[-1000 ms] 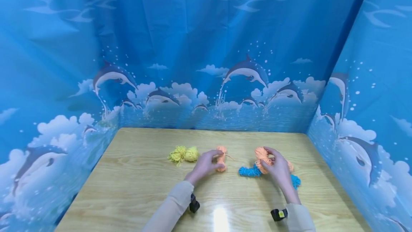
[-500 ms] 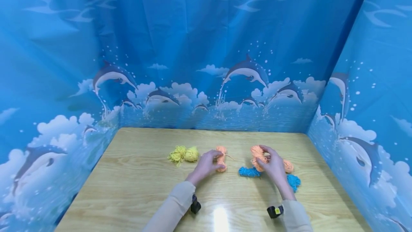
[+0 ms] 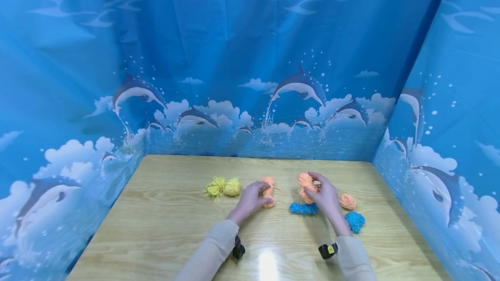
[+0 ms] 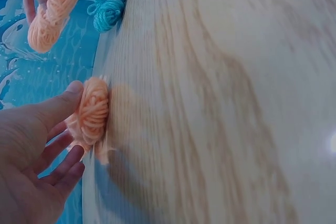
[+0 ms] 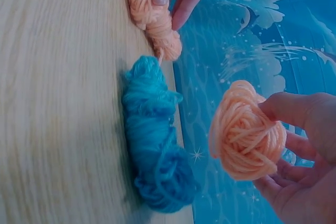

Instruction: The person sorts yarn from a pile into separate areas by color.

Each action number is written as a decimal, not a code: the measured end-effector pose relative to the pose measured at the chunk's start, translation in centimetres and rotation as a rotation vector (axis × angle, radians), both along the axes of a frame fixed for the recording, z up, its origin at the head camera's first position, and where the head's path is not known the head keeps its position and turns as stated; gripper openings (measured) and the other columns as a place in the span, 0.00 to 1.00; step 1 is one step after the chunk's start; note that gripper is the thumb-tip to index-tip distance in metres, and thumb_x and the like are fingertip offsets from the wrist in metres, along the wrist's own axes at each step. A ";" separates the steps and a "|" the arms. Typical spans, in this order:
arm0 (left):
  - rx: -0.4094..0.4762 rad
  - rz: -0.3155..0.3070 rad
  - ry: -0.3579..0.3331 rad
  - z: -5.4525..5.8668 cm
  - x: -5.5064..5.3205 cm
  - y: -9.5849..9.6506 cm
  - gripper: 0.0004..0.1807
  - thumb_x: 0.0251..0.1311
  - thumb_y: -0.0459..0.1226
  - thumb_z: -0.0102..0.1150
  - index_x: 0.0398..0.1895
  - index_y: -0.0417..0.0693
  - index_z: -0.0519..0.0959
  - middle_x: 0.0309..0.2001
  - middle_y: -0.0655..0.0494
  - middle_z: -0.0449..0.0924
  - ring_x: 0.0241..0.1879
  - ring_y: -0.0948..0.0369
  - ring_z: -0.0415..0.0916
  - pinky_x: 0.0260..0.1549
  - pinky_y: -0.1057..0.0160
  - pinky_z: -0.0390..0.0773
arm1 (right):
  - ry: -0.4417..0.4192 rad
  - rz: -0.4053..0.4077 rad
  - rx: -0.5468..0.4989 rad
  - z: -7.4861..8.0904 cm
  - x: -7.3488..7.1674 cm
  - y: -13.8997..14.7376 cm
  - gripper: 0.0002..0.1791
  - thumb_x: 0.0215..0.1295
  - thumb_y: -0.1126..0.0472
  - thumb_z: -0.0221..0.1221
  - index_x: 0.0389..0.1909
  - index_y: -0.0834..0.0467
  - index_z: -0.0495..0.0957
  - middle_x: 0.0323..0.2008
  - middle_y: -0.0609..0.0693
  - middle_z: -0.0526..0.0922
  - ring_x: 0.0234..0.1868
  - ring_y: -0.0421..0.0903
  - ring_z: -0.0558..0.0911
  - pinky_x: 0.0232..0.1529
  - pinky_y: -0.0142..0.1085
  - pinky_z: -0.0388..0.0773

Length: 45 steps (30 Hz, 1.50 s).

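My left hand [image 3: 251, 198] holds a peach yarn skein [image 3: 268, 191] that lies on the table; in the left wrist view the thumb [image 4: 73, 88] presses on that skein. A second peach yarn skein [image 5: 247, 135] is up off the table, gripped between the thumb and fingers of my right hand [image 3: 326, 193]. Just below it in the head view lies a long blue yarn skein [image 3: 303, 208]. To the right of my right hand rest a peach yarn ball [image 3: 347, 201] and a blue yarn bundle [image 3: 355, 221].
Left of my left hand, two yellow yarn bundles, one loose [image 3: 215, 187] and one rounder [image 3: 233, 187], sit side by side on the wooden table [image 3: 164, 229]. A loose peach strand [image 3: 279, 190] trails from the left skein. Blue dolphin-print curtains [image 3: 234, 55] border the table.
My right hand has carried its peach skein left and slightly away from me, uncovering the peach ball and more of the blue yarn. My left hand stays on its skein.
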State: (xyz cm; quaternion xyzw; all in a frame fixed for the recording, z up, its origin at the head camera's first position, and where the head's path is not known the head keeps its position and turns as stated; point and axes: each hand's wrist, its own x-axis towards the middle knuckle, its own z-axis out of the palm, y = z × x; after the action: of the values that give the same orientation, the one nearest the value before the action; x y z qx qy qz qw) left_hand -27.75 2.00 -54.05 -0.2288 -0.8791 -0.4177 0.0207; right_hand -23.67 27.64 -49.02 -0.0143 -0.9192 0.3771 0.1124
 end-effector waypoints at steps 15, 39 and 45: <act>-0.011 0.053 0.021 -0.3 0.0 0.7 0.26 0.54 0.41 0.76 0.56 0.42 0.81 0.54 0.48 0.83 0.54 0.50 0.79 0.56 0.51 0.79 | 0.046 0.028 -0.073 -0.2 -2.2 -2.3 0.30 0.62 0.66 0.68 0.66 0.62 0.74 0.57 0.64 0.80 0.49 0.61 0.83 0.45 0.52 0.84; -0.028 0.066 0.018 0.0 0.0 0.9 0.26 0.53 0.42 0.77 0.54 0.43 0.82 0.54 0.49 0.83 0.56 0.50 0.79 0.59 0.50 0.78 | -0.121 0.036 -0.038 -2.0 -4.0 -5.4 0.29 0.64 0.64 0.68 0.66 0.61 0.73 0.54 0.63 0.81 0.42 0.54 0.83 0.32 0.40 0.81; -0.044 0.063 0.010 0.0 0.0 0.8 0.26 0.54 0.42 0.76 0.55 0.43 0.82 0.55 0.48 0.83 0.56 0.49 0.78 0.60 0.49 0.77 | -0.177 0.079 0.027 -2.2 -4.0 -5.9 0.28 0.65 0.62 0.68 0.65 0.62 0.74 0.52 0.62 0.82 0.42 0.55 0.83 0.33 0.42 0.81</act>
State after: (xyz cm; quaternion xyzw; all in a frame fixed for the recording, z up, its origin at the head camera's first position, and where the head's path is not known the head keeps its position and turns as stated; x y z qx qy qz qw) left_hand -27.73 2.78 -54.05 -0.2034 -0.8948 -0.3961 0.0330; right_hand -27.62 21.78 -51.21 -0.0098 -0.9305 0.3659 0.0159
